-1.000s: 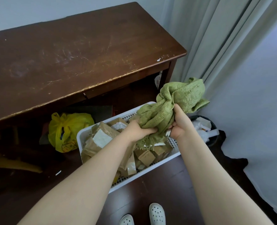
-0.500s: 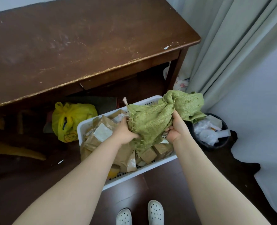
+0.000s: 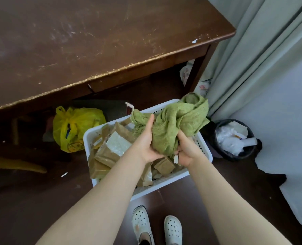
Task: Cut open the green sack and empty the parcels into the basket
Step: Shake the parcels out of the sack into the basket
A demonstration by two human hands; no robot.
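A dark table [image 3: 93, 41] fills the far left. Near it on the floor, the white basket [image 3: 204, 156] is heaped with brown parcels [image 3: 107, 154]. Just above its right half, the green sack [image 3: 171, 126] hangs limp and bunched, apparently emptied. The left hand [image 3: 146, 144] and right hand [image 3: 187, 151] both grip it, fingers closed on cloth. Little seems left but discarding the sack.
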